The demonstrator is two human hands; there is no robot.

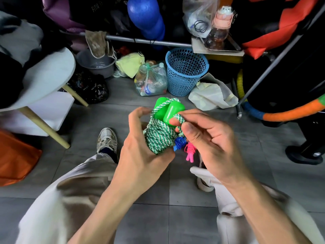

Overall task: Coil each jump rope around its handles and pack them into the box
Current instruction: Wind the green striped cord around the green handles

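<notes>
Gripping the green-and-white braided jump rope (159, 136) coiled around its green plastic handles (168, 110), the left hand (140, 148) steadies it; the right hand (209, 138) pinches a rope loop.

A blue perforated wastebasket (186, 71) stands on the grey tiled floor (175, 217) at far centre, with a clear bag of plastic bottles (151, 81) just beside it on the left and a crumpled pale bag (212, 95) on its right. At far left are a round white table (49, 74) with wooden legs, a grey bucket (96, 65) and a black plastic bag (91, 88). An orange bag (15, 159) lies at near left, and a blue inflated ball (146, 16) hangs above a metal rail (140, 40).
</notes>
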